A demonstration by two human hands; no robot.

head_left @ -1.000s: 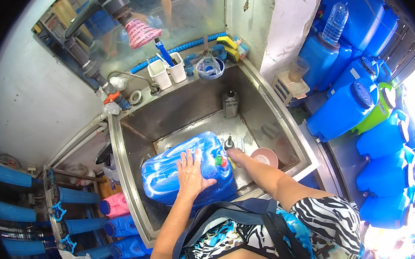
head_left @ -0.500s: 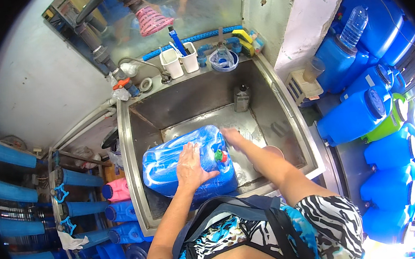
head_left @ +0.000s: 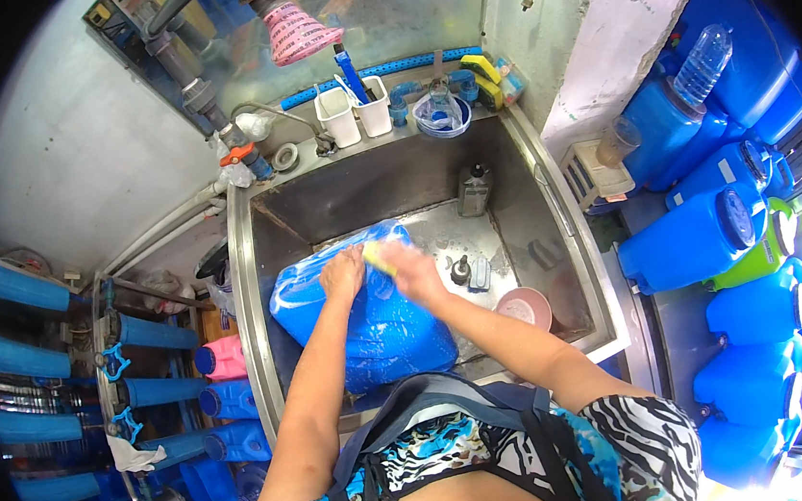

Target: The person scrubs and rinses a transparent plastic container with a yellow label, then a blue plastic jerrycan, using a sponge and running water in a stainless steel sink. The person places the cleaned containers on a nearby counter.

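Note:
A big blue plastic jug [head_left: 385,334], wet and streaked with white suds, lies in the steel sink [head_left: 319,198]. My left hand [head_left: 342,273] is closed at the jug's upper side, its fingers curled against it; what part they grip is hidden. In my right hand [head_left: 413,273], blurred by motion, a yellow sponge [head_left: 380,256] presses on the jug just beside the left hand. To the right on the sink floor are a pink bowl [head_left: 523,308], a small dark bottle [head_left: 460,270] and a small greyish block-shaped item [head_left: 481,274]. A grey bottle [head_left: 474,190] stands by the back wall.
Along the sink's back ledge are white holders [head_left: 337,117] with brushes, a blue-rimmed bowl [head_left: 441,116] and sponges [head_left: 480,69]. A pipe with a pink-wrapped end [head_left: 300,33] hangs above. Blue jugs [head_left: 689,237] crowd the right side; blue filter tubes [head_left: 30,356] line the left.
The jug has turned, and its red-and-green fitting no longer shows. My right hand has come left onto the jug, bringing the sponge into sight. My left hand went from flat to curled.

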